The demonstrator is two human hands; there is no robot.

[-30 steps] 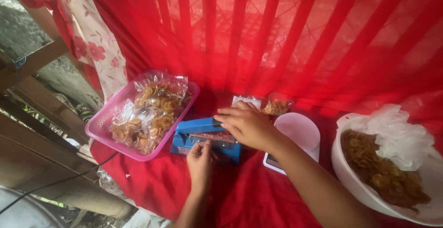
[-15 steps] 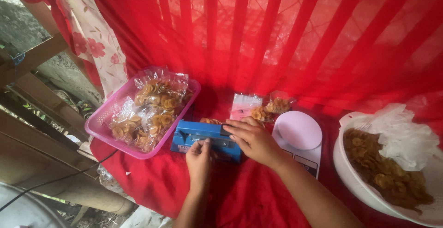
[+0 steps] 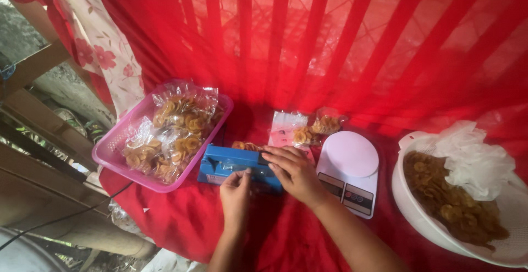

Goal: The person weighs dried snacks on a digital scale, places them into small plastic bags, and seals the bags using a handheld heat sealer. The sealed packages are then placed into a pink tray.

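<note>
Since the frame half a second back, the right hand [image 3: 294, 173] has slid a little lower along the blue sealer [image 3: 234, 166], and the scene otherwise sits as it did. That hand now lies flat on the right end of the sealer at centre frame, fingers stretched out and pressing down, not curled around anything. Just below the sealer, the left hand [image 3: 235, 194] pinches the near edge of a clear plastic bag [image 3: 237, 167] lying across the sealer's front, thumb and forefinger closed on it. A few golden chips [image 3: 246, 146] peek out behind the sealer's top edge.

Left of centre, touching the sealer's left end, a pink basket [image 3: 113, 154] holds sealed bags of chips [image 3: 170, 132]. Right of the right hand stands a white kitchen scale [image 3: 349, 167], and just above it, toward the middle of the frame, lie two small packets of chips [image 3: 308, 132]. At the right edge a white bowl [image 3: 410, 206] holds loose chips beneath a crumpled sheet of white plastic [image 3: 473, 159]. A red cloth [image 3: 286, 239] covers the table and hangs behind it.
</note>
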